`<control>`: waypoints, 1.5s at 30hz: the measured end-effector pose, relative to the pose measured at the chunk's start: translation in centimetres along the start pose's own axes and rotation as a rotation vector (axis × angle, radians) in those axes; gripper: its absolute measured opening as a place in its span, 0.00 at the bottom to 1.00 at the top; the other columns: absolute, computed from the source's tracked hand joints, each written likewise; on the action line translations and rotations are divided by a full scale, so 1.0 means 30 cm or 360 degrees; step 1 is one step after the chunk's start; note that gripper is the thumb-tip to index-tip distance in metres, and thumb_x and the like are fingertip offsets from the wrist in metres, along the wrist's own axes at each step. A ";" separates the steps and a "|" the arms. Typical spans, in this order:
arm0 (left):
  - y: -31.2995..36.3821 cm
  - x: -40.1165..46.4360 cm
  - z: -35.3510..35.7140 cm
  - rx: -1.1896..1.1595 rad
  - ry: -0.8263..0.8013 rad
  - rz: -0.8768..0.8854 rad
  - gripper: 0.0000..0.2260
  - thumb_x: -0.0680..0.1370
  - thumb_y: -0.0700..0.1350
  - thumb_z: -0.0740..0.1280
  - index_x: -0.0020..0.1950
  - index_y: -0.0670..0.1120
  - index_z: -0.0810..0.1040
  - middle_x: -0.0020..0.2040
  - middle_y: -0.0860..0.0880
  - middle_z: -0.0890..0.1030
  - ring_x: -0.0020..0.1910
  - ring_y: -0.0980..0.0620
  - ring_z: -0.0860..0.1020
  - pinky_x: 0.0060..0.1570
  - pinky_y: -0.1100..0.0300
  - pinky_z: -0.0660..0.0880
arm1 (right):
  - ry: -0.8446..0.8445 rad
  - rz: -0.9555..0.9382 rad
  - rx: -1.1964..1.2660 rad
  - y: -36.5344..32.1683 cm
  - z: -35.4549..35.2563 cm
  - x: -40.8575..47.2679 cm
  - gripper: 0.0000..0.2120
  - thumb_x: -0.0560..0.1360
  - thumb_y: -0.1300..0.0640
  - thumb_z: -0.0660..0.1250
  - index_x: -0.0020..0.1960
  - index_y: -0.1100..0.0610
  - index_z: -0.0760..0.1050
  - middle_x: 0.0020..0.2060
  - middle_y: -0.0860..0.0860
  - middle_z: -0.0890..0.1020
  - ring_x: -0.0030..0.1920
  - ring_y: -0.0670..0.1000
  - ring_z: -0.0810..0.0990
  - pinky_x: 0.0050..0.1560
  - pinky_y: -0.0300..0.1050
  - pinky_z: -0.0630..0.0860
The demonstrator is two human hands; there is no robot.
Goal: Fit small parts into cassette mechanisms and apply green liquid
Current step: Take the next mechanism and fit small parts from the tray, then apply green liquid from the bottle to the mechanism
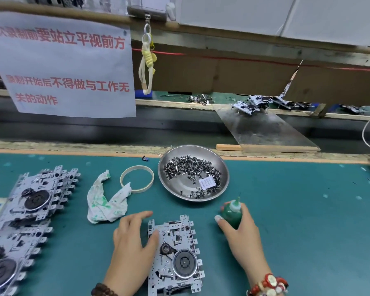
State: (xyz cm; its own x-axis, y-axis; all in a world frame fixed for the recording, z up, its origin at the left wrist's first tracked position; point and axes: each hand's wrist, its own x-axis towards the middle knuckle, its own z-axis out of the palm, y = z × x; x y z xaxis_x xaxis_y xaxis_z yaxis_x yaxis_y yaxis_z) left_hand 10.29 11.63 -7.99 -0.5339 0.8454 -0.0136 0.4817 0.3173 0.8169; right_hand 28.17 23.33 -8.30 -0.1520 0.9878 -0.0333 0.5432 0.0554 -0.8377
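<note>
On the green mat, left hand (132,236) rests flat-fingered on the cassette mechanism (175,255); right hand (239,229) grips the green bottle (232,212).

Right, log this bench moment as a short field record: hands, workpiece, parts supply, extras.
left hand: left hand rests on the silver metal cassette mechanism
right hand: right hand grips the small green plastic squeeze bottle, upright on the mat
parts: round steel dish holding small dark parts
extras: green-stained white rag; stacked mechanisms at left
</note>
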 end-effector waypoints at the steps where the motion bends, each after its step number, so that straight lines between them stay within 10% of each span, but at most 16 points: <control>1: -0.007 -0.008 -0.013 -0.0010 -0.0025 -0.0071 0.15 0.76 0.44 0.66 0.58 0.57 0.67 0.52 0.55 0.67 0.52 0.52 0.71 0.56 0.60 0.67 | 0.0004 -0.0009 0.0057 0.000 0.002 -0.007 0.12 0.72 0.52 0.70 0.52 0.47 0.71 0.46 0.42 0.80 0.52 0.49 0.77 0.52 0.42 0.71; 4: -0.028 -0.023 -0.041 -0.0016 -0.0152 -0.0259 0.11 0.75 0.47 0.66 0.54 0.58 0.68 0.46 0.53 0.70 0.36 0.53 0.76 0.45 0.59 0.72 | 0.0022 -0.0074 0.0189 0.003 -0.005 -0.037 0.08 0.73 0.48 0.66 0.51 0.44 0.70 0.39 0.41 0.79 0.39 0.38 0.77 0.38 0.29 0.68; 8: -0.028 -0.026 -0.044 -0.0312 -0.0282 -0.0382 0.09 0.75 0.45 0.67 0.49 0.59 0.73 0.46 0.49 0.75 0.28 0.51 0.79 0.33 0.56 0.79 | -0.0152 0.0001 0.0447 0.002 -0.013 -0.074 0.12 0.77 0.43 0.54 0.58 0.38 0.72 0.38 0.46 0.79 0.31 0.45 0.77 0.32 0.35 0.72; 19: 0.024 0.002 -0.019 -0.1172 -0.0528 -0.0670 0.07 0.76 0.33 0.64 0.52 0.40 0.75 0.28 0.48 0.79 0.23 0.55 0.76 0.23 0.64 0.74 | -0.0075 0.0290 0.1725 -0.004 -0.077 -0.061 0.11 0.64 0.61 0.67 0.47 0.57 0.74 0.35 0.49 0.71 0.27 0.41 0.68 0.21 0.31 0.63; 33: 0.021 0.023 0.012 -0.1413 -0.0581 -0.0773 0.14 0.75 0.33 0.65 0.58 0.44 0.69 0.34 0.40 0.83 0.24 0.51 0.78 0.22 0.61 0.75 | -0.0069 -0.0126 0.1133 -0.004 -0.098 -0.049 0.25 0.63 0.55 0.75 0.58 0.42 0.77 0.38 0.42 0.79 0.27 0.41 0.65 0.23 0.33 0.65; 45: 0.026 0.024 0.013 -0.1345 -0.0720 -0.0668 0.19 0.76 0.33 0.64 0.64 0.49 0.68 0.37 0.38 0.82 0.23 0.50 0.76 0.22 0.61 0.75 | 0.0208 0.0098 0.1651 0.024 -0.048 -0.054 0.02 0.74 0.60 0.61 0.43 0.55 0.71 0.27 0.46 0.78 0.21 0.41 0.69 0.22 0.31 0.67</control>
State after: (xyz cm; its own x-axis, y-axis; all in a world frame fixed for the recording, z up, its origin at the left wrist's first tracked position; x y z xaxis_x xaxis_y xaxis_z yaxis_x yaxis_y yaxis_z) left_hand 10.57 12.65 -7.58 -0.1522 0.8739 -0.4617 -0.4180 0.3664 0.8313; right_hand 29.98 21.98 -8.06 -0.0243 0.9962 -0.0842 -0.4370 -0.0864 -0.8953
